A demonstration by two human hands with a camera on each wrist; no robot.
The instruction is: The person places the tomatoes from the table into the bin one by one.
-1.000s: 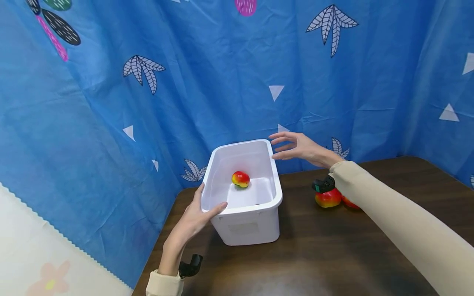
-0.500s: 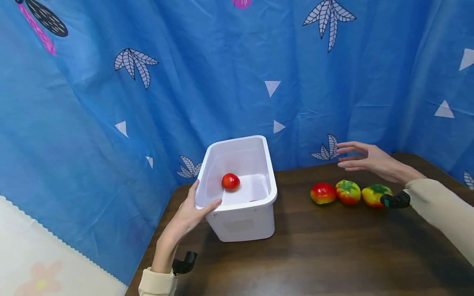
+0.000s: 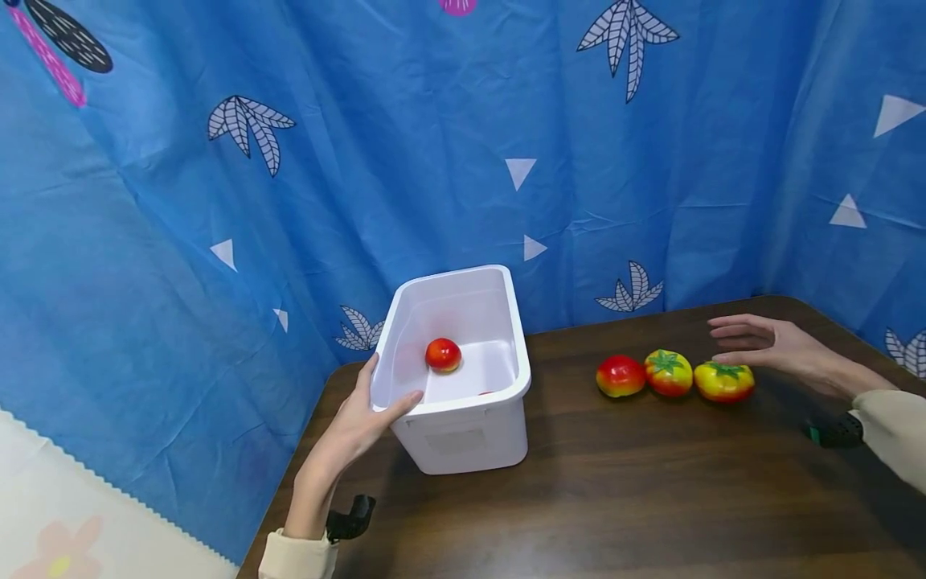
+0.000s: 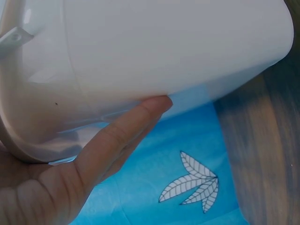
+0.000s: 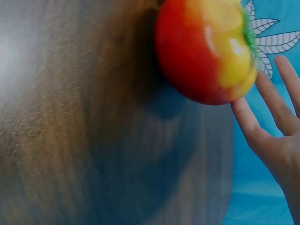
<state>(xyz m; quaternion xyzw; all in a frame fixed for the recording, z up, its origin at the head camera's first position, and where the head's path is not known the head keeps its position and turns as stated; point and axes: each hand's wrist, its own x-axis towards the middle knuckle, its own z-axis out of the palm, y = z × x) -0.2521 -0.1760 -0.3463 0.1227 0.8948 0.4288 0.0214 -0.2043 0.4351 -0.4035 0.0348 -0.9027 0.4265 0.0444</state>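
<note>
My left hand [image 3: 352, 430] grips the near left corner of a white plastic bin [image 3: 463, 438], thumb over the rim and fingers along the outer wall [image 4: 178, 47]. Inside lies a red fruit [image 3: 444, 355]; a sliver of red shows behind the near wall. Fingers spread and loosely bent, my right hand [image 3: 781, 354] hovers by the rightmost of three glossy red-and-yellow fruits. This fruit [image 3: 724, 383] has a green leafy top like a persimmon. From the right wrist, the fingertips overlap the edge of that fruit [image 5: 206, 51]; contact cannot be told.
Two more red-and-yellow fruits, the middle one [image 3: 669, 373] and the left one [image 3: 620, 376], sit in a row right of the bin. The dark wooden table [image 3: 615, 498] ends against a blue patterned curtain [image 3: 448, 145]. Pale cloth [image 3: 87, 498] hangs at left.
My right hand has moved from the bin's right rim to the right end of the fruit row. The fruit in the bin has turned from its yellow side to red. My left hand keeps its grip.
</note>
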